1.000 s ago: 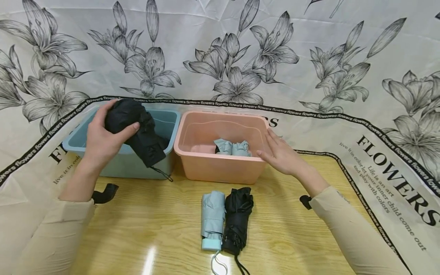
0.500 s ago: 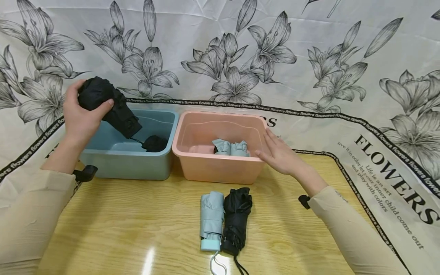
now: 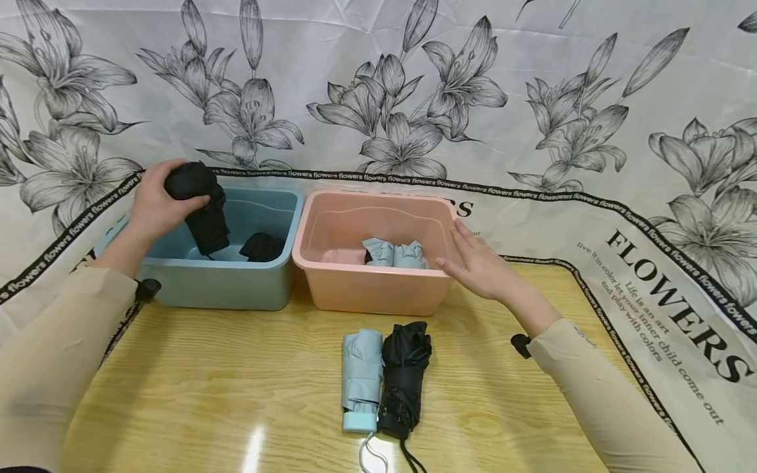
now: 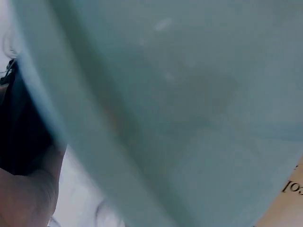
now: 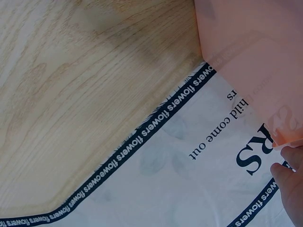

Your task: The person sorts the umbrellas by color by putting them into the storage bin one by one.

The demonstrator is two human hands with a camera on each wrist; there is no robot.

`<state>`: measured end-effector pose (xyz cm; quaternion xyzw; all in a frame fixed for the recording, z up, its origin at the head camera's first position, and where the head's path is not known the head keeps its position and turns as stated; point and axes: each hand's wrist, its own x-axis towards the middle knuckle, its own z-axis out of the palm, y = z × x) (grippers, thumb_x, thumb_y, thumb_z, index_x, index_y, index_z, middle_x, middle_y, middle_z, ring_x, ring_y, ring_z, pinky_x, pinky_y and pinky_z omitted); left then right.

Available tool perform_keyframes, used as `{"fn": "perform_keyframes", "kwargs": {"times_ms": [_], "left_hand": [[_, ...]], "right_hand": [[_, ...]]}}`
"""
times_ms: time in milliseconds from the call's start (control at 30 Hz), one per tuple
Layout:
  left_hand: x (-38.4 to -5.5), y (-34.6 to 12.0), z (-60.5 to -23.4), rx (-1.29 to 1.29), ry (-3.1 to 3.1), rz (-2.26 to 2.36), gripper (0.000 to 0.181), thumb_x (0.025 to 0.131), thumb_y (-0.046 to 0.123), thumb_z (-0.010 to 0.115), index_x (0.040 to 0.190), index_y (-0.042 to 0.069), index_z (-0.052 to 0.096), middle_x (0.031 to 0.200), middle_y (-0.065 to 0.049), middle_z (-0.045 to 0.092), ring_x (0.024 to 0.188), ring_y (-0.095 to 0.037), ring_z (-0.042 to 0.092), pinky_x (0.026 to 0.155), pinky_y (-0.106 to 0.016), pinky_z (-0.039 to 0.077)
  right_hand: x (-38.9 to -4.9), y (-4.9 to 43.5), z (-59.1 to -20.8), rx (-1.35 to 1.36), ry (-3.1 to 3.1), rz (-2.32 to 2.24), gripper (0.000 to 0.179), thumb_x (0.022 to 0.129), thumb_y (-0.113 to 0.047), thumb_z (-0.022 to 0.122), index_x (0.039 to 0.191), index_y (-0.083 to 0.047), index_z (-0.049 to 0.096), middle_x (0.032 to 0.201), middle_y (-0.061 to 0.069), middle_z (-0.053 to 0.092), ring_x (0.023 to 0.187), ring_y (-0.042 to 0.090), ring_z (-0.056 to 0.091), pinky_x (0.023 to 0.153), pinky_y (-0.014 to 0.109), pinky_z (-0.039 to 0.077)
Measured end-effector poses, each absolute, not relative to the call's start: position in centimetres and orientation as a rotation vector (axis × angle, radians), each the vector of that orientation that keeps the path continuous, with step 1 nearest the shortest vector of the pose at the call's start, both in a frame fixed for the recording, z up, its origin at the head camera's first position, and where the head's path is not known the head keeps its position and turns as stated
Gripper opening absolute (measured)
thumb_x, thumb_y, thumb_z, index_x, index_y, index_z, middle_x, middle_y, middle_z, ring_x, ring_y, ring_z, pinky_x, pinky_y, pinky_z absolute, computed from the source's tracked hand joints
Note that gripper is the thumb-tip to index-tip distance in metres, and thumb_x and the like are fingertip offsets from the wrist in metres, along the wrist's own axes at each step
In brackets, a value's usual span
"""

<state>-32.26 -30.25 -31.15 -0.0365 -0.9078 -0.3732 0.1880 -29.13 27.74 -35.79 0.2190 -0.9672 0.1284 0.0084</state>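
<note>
My left hand [image 3: 155, 205] grips a folded black umbrella [image 3: 204, 213], lowered at a slant into the left part of the blue bin [image 3: 219, 286]. A second black bundle [image 3: 264, 247] lies inside that bin on the right. In the left wrist view the bin's wall [image 4: 189, 94] fills most of the picture, with the black umbrella [image 4: 21, 127] at the left edge. My right hand [image 3: 481, 268] rests with straight fingers on the right rim of the pink bin [image 3: 378, 292]. Inside the pink bin sit light blue folded umbrellas [image 3: 408, 255], partly hidden by its front wall.
In front of the pink bin, a light blue folded umbrella [image 3: 363, 371] and a black one [image 3: 405, 378] lie side by side on the wooden table [image 3: 248, 368], straps toward me. The bins stand next to each other against a flower-printed cloth [image 3: 532, 144].
My left hand first carried the black umbrella left and up from the blue bin's front right, then brought it down into the left part. The right hand has stayed at the pink rim.
</note>
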Motion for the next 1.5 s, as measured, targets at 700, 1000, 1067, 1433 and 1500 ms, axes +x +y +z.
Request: {"fn": "perform_keyframes", "kwargs": {"times_ms": [700, 1000, 1067, 1433, 1500], "left_hand": [[-36.2, -30.9, -35.7, -0.314, -3.094, -0.938, 0.08, 0.093, 0.019, 0.078, 0.157, -0.002, 0.035, 0.145, -0.043, 0.039, 0.124, -0.061, 0.046, 0.097, -0.07, 0.042], [-37.3, -30.3, -36.3, -0.411, -3.238, -0.885, 0.077, 0.095, 0.021, 0.075, 0.154, -0.008, 0.035, 0.147, -0.044, 0.037, 0.128, -0.062, 0.043, 0.099, -0.07, 0.042], [-37.6, -30.0, -36.3, -0.428, -3.269, -0.908, 0.078, 0.095, 0.02, 0.075, 0.155, -0.008, 0.034, 0.148, -0.044, 0.035, 0.128, -0.062, 0.043, 0.1, -0.069, 0.042], [-37.9, -29.2, -36.9, -0.409, -3.359, -0.967, 0.078, 0.098, 0.021, 0.072, 0.157, -0.008, 0.031, 0.155, -0.042, 0.026, 0.133, -0.059, 0.039, 0.104, -0.067, 0.04], [-37.9, -29.4, -37.0, -0.408, -3.368, -0.929, 0.078, 0.098, 0.022, 0.072, 0.157, -0.008, 0.03, 0.155, -0.043, 0.025, 0.136, -0.061, 0.034, 0.107, -0.069, 0.037]], "right_hand": [[-29.3, 27.8, -36.0, 0.694, -3.019, 0.391, 0.091, 0.108, -0.062, 0.035, 0.164, 0.004, 0.007, 0.173, 0.02, -0.002, 0.159, 0.04, 0.005, 0.126, 0.059, 0.01], [-29.1, 27.8, -35.6, 0.685, -3.025, 0.383, 0.09, 0.108, -0.061, 0.035, 0.164, 0.004, 0.007, 0.173, 0.021, -0.003, 0.158, 0.041, 0.005, 0.125, 0.061, 0.011], [-29.1, 27.8, -35.7, 0.68, -3.026, 0.384, 0.091, 0.108, -0.061, 0.035, 0.164, 0.004, 0.007, 0.173, 0.02, -0.002, 0.159, 0.041, 0.005, 0.125, 0.061, 0.011], [-29.2, 27.7, -35.9, 0.676, -3.021, 0.381, 0.092, 0.107, -0.062, 0.035, 0.165, 0.003, 0.008, 0.173, 0.019, -0.002, 0.159, 0.039, 0.005, 0.126, 0.059, 0.011], [-29.2, 27.7, -35.9, 0.679, -3.025, 0.379, 0.091, 0.107, -0.062, 0.035, 0.165, 0.003, 0.007, 0.173, 0.019, -0.003, 0.159, 0.039, 0.004, 0.126, 0.059, 0.01]]}}
